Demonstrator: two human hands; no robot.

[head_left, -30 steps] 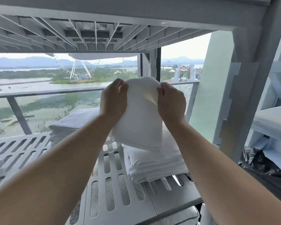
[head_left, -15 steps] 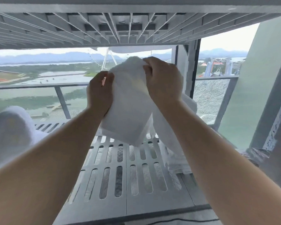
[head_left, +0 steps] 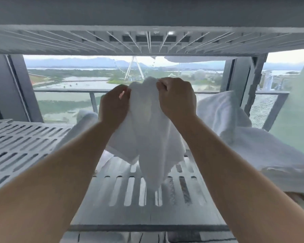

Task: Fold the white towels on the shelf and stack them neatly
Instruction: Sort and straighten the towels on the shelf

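Looking down from your head camera, you have both arms stretched forward into the shelf bay, and your hands sit close together at the top of one white towel (head_left: 147,130). Your left hand (head_left: 114,104) is closed in a pinch on the towel's upper left edge, thumb against fingers, and your right hand (head_left: 175,97) is curled into a fist that grips the bunched upper right edge, a little higher than the left. The towel hangs loose and crumpled between them, raised above the slotted grey shelf (head_left: 147,206), with its lowest corner drooping down near the slots in the middle of the bay; whether it touches them is hard to tell. To your right, a heap of unfolded white towels (head_left: 244,142) lies on the same shelf, partly rising against the window post. Behind your left forearm another white towel (head_left: 85,118) shows, mostly hidden. Above your hands runs the ribbed underside of the upper shelf (head_left: 147,39). Beyond the shelf stands a balcony railing (head_left: 74,91), with water and a Ferris wheel (head_left: 133,69) in the distance.
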